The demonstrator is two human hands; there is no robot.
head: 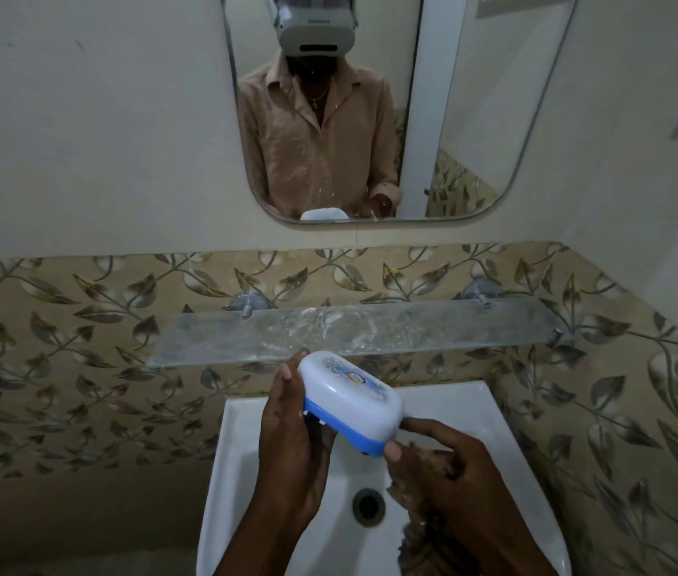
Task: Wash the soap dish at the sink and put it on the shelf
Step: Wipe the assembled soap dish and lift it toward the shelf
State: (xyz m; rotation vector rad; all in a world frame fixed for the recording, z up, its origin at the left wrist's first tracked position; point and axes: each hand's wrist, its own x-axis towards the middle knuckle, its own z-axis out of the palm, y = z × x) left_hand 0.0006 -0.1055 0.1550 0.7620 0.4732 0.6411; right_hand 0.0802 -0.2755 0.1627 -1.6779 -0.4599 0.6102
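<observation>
Soap dish (350, 403) is in both your hands, held in the air over the white sink (241, 430), just below and in front of the glass shelf (370, 326). White lid up, blue base under it, lid looks closed.

Grip: left hand (291, 442) wraps the far-left end, thumb along the lid edge, fingers under the base. Right hand (449, 467) pinches the near-right end with thumb and forefinger, and its other fingers are curled on a brown scrubber (420, 488). So both hands are closed on the dish; the right one is double-loaded.

Key relation: the dish's long axis runs diagonally, its far-left end tilted up toward the shelf and its near-right end low over the sink. The shelf lies straight above and behind the dish. The left-hand end is the one closer to the shelf.

My read: placing means lifting up and back over the shelf's front edge, with the left hand leading. I'd turn the long axis parallel to the shelf first. The shelf looks wet and streaked, so expect sliding. I can't tell whether the washing is finished.
</observation>
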